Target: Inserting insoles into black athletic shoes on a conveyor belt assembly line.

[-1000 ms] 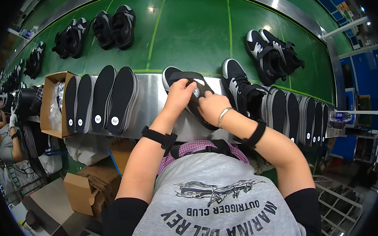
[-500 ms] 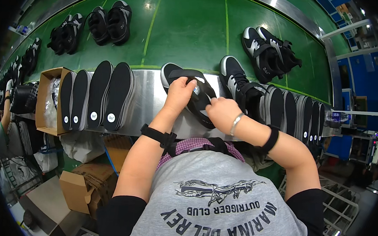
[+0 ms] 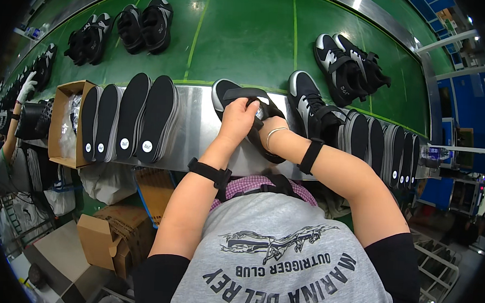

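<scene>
Black, silver-toed shoe (image 3: 254,135) on a shiny steel ledge (image 3: 192,115)
The left hand (image 3: 237,119) pinches the shoe's upper between thumb and fingers; the right hand (image 3: 272,133) dips into its opening, fingers hidden, spread and hold impossible to tell.

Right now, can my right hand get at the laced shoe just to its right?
Probably yes: once your right hand leaves the held shoe, nothing visible blocks its way to the laced shoe.
</scene>
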Demonstrator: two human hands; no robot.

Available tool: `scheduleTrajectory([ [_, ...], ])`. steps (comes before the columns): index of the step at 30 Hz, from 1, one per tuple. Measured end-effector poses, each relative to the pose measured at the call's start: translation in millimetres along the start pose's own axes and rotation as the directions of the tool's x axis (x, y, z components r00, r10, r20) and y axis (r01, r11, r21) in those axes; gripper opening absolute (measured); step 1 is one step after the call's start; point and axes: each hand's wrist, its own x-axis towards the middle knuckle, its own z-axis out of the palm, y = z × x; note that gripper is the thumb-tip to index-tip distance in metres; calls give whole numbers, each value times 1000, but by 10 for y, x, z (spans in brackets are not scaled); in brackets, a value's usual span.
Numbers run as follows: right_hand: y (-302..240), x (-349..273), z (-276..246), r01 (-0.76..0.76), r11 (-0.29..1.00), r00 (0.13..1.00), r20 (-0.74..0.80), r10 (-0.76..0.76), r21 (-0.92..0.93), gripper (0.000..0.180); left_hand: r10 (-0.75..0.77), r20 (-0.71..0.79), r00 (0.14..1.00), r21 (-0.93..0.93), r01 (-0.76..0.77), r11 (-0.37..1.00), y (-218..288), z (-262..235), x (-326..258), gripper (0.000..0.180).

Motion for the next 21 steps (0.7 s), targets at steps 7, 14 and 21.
scheduleTrajectory([
  [7,157,-201,-12,218,964,970,145,-196,-155,24,76,-107,991,-24,-79,997,-63,23,5,28],
  [14,266,-355,59,241,966,935,289,-206,-91,41,132,-95,987,-62,-139,988,103,59,-37,25],
  [21,540,-100,390,150,122,984,-135,-119,981,37,48,46,998,-281,-33,959,128,10,-137,23],
])
